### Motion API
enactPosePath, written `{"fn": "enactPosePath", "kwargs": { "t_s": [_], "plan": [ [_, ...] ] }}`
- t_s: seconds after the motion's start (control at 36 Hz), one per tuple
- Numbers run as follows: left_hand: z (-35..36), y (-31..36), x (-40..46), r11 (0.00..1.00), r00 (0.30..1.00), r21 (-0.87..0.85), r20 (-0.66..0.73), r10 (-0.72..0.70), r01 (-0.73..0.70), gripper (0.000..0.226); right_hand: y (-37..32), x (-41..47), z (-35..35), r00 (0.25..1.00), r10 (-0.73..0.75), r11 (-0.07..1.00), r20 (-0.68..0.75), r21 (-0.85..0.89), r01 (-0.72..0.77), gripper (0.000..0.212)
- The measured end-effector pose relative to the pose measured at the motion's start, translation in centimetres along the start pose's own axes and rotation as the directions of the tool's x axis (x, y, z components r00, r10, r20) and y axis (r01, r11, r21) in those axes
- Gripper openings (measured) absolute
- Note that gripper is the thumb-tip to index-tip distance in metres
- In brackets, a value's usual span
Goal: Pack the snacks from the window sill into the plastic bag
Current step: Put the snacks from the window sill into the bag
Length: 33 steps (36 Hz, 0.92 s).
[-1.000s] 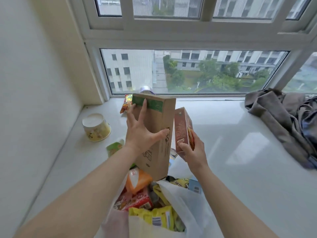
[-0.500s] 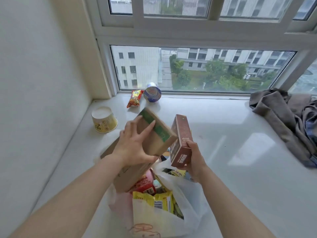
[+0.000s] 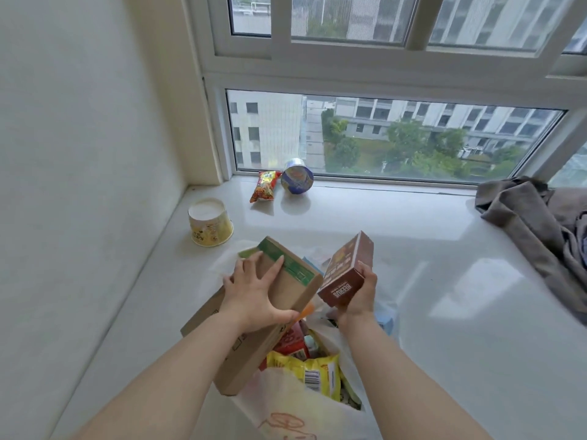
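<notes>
Lowering a long brown cardboard box with a green band [image 3: 279,300] into the white plastic bag [image 3: 295,404], the left hand [image 3: 254,296] grips it, fingers spread over its face and thumb under its edge. The right hand [image 3: 359,296] clasps a small dark-brown snack box [image 3: 346,271] above the bag. Next, judging by the crowded opening, the long box needs angling between the packets. A yellow tub [image 3: 209,222], a red packet [image 3: 265,185] and a blue cup [image 3: 297,181] wait on the window sill [image 3: 381,223].
</notes>
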<state>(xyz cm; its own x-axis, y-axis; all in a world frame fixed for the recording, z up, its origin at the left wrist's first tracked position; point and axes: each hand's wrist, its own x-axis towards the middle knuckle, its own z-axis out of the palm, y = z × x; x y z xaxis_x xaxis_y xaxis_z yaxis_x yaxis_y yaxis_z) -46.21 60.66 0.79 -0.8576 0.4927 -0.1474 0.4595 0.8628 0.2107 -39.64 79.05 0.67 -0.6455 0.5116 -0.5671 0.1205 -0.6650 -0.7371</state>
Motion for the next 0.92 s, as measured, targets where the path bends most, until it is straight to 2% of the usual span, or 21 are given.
{"fn": "enactPosePath", "kwargs": {
  "t_s": [0.11,0.33,0.39,0.47,0.56,0.67,0.81,0.92],
  "plan": [
    [0.3,0.0,0.2,1.0,1.0,0.01,0.002,0.011,-0.011,0.113,0.5,0.7,0.3,0.999,0.039,0.991,-0.026,0.13,-0.035,0.052],
    [-0.6,0.2,0.9,0.999,0.995,0.015,0.1,0.029,-0.03,0.116,-1.3,0.6,0.0,0.999,0.014,0.932,0.042,0.362,-0.029,0.061],
    [-0.8,0.8,1.2,0.997,0.993,0.059,0.102,0.052,-0.058,0.116,-2.9,0.6,-0.9,0.997,-0.02,0.924,0.077,0.383,-0.011,0.063],
    [-1.1,2.2,1.8,0.972,0.983,0.175,0.117,0.14,-0.159,0.115,-5.9,0.1,-2.4,0.981,-0.081,0.954,0.177,0.299,0.025,0.061],
    [-1.5,4.0,2.7,0.93,0.954,0.243,0.192,0.232,-0.275,0.113,-9.5,-0.7,-3.8,0.958,-0.147,0.974,0.247,0.206,0.096,0.061],
    [-1.7,6.7,3.7,0.861,0.893,0.298,0.319,0.317,-0.412,0.111,-14.3,-1.8,-5.4,0.94,-0.236,0.967,0.248,0.155,0.202,0.056],
    [-1.5,10.8,5.4,0.847,0.866,0.263,0.341,0.365,-0.461,0.108,-15.9,-2.3,-7.8,0.941,-0.237,0.971,0.241,0.075,0.225,0.05],
    [-1.7,13.7,7.4,0.876,0.853,0.219,0.416,0.314,-0.429,0.105,-15.7,-2.0,-8.6,0.936,-0.258,0.965,0.241,0.112,0.237,0.051]
  ]
}}
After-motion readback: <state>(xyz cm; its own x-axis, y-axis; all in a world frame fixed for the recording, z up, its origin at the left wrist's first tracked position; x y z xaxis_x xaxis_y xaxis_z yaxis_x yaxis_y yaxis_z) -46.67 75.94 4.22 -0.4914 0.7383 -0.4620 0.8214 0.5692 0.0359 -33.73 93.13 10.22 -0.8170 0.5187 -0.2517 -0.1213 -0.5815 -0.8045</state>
